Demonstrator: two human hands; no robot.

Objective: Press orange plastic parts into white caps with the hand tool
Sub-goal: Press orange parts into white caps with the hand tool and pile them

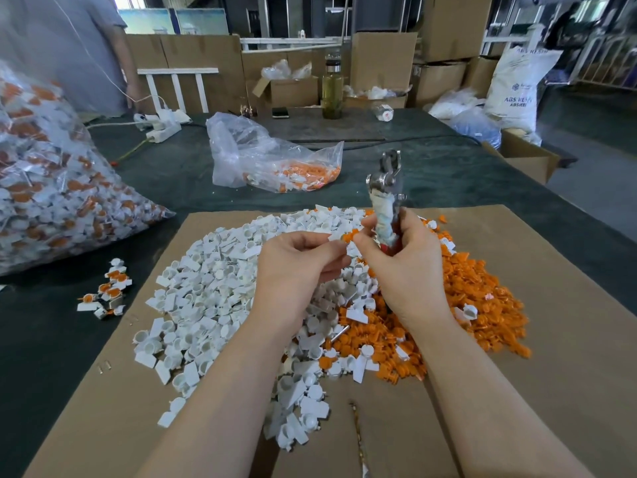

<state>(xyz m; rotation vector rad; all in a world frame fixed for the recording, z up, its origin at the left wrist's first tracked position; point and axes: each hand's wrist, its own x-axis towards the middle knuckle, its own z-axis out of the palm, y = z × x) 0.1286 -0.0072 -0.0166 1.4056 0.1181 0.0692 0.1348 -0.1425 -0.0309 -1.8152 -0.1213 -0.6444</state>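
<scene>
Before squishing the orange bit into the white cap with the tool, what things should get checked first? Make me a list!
1. Hand tool held: ok, right hand grips its handle, head pointing up.
2. White cap held: ok, left hand pinches it.
3. Orange part at the cap: ok, at the fingertips of both hands.
4. Orange part seated straight: cannot tell, too small.
5. Piece in the tool's jaws: not ok, jaws stand above the hands.
6. More parts: ok, white caps pile, orange parts pile.
</scene>
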